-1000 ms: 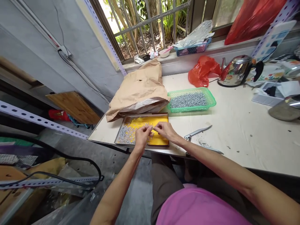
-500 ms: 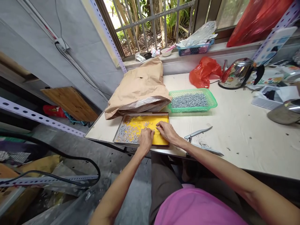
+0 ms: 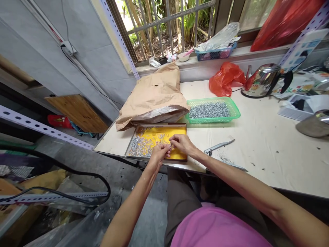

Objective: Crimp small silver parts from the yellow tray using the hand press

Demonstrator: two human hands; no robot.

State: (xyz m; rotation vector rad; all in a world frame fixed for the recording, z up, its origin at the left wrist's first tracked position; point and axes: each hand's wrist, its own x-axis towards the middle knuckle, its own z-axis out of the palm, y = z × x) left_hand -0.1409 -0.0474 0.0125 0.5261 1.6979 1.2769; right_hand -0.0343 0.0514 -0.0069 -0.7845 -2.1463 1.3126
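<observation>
A shallow box with a yellow bottom lies at the table's front edge. Many small silvery metal pieces, like screws or pins, are heaped in its left part, with a few scattered near the middle. My left hand is over the box with thumb and fingers pinched; a tiny shiny piece seems to be at its fingertips, too small to name. My right hand is just to the right, its fingers pinched close to the left fingertips. What it holds, if anything, cannot be made out.
Behind the box lies a large brown paper bag. A green basket full of similar metal pieces stands to its right. Pliers-like cutters lie open at the right forearm. Farther back are a red plastic bag and a metal kettle.
My left hand has turned and risen from the metal pieces, its fingertips now up beside the right hand's. The right hand has shifted slightly left toward it.
</observation>
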